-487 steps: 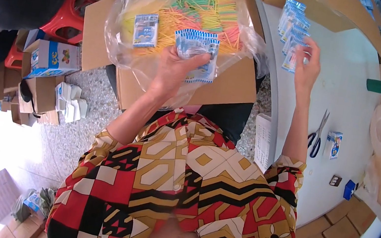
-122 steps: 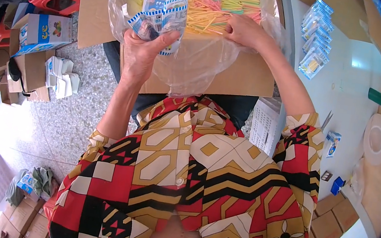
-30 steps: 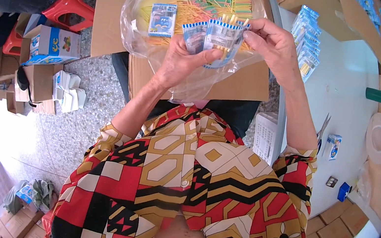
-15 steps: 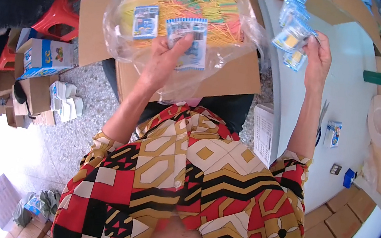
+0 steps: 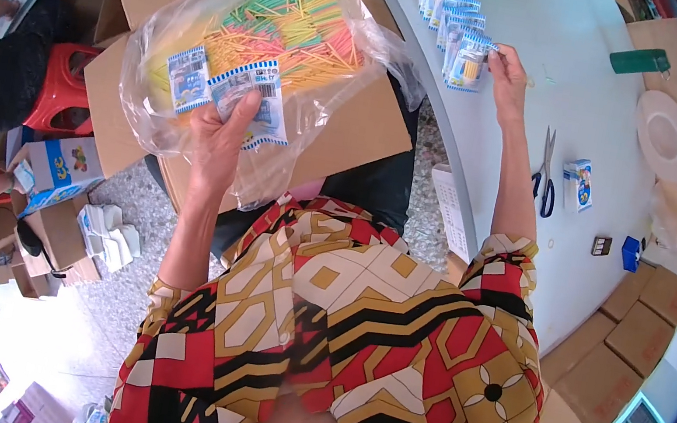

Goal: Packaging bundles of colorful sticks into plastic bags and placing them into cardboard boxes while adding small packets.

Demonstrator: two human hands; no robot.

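Note:
My left hand (image 5: 222,135) is closed on blue-and-white packets (image 5: 250,96), with the thumb pressed on top. These are held over a cardboard box lined with a clear plastic bag (image 5: 152,49). Heaped in the bag are thin sticks (image 5: 298,19) in green, yellow, pink and orange. Another small packet (image 5: 188,79) shows just left of those in my hand. At the table, my right hand (image 5: 509,84) pinches the top corner of a packet (image 5: 467,65) with yellow contents showing. That packet is the nearest of an overlapping row of packets (image 5: 442,2) along the table edge.
On the white table (image 5: 535,30) lie scissors (image 5: 546,174), a small blue-and-white pack (image 5: 578,185), a green object (image 5: 639,62) and a pale round lid (image 5: 665,135). Cardboard boxes (image 5: 633,338) stand at right. At left, another person sits on a red stool (image 5: 65,93).
My right hand has brought its packet down to the near end of the row. My left hand still grips its packets. The whole view has shifted, with more of the row now visible.

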